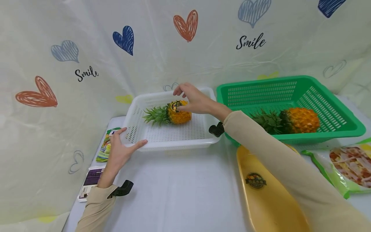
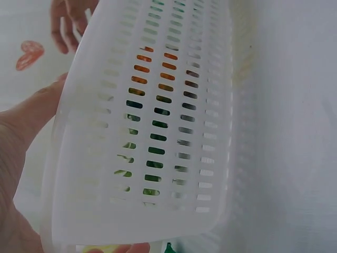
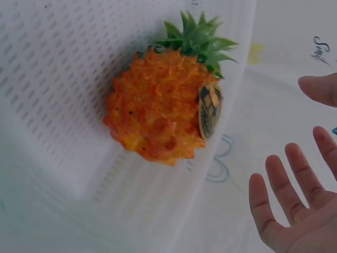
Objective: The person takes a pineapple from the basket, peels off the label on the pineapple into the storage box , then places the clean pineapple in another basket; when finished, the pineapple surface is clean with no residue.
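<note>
A white slotted plastic basket [image 1: 176,144] stands near the patterned backdrop. In it a small orange pineapple [image 1: 185,119] lies on its side, green leaves toward the left and a dark round label on its body. My left hand [image 1: 119,154] grips the basket's front left corner, thumb on the front rim and fingers along the left side. Above the pineapple hovers my right hand [image 1: 195,100], holding nothing; the right wrist view shows its fingers [image 3: 287,195] spread and apart from the pineapple [image 3: 158,105]. Through the slots in the left wrist view, orange and green show.
To the right stands a green basket [image 1: 318,136] with another pineapple [image 1: 301,120] in it. A yellow tray [image 1: 269,206] lies partly under my right sleeve, beside a pizza-pictured packet [image 1: 352,164]. At left are a green-yellow packet [image 1: 103,151] and a purple-white box [image 1: 93,177].
</note>
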Demonstrator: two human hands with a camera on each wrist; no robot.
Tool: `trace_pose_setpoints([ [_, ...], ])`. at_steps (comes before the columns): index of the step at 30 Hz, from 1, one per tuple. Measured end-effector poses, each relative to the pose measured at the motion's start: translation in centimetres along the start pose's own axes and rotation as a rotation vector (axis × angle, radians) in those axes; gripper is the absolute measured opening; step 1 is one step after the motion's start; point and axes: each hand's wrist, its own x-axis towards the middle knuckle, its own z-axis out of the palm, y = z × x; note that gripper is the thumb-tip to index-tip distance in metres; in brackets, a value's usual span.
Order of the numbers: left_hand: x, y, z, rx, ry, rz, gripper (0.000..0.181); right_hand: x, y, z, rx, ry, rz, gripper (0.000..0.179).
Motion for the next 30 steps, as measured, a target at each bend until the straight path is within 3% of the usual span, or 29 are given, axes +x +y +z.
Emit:
trace_pose_setpoints([
  [14, 0.1, -0.2, 0.0, -0.061, -0.030, -0.018, 0.109, 2.3, 1.7, 2.3, -0.048, -0.044, 0.225, 0.071],
  [21, 0.2, -0.4, -0.1, -0.090, -0.031, -0.012, 0.108, 2.9, 3.5, 3.1, -0.113, -0.097, 0.285, 0.083],
  [30, 0.2, -0.5, 0.0, -0.108, -0.033, -0.015, 0.107, 3.1, 5.0, 4.1, -0.077, -0.150, 0.315, 0.091],
])
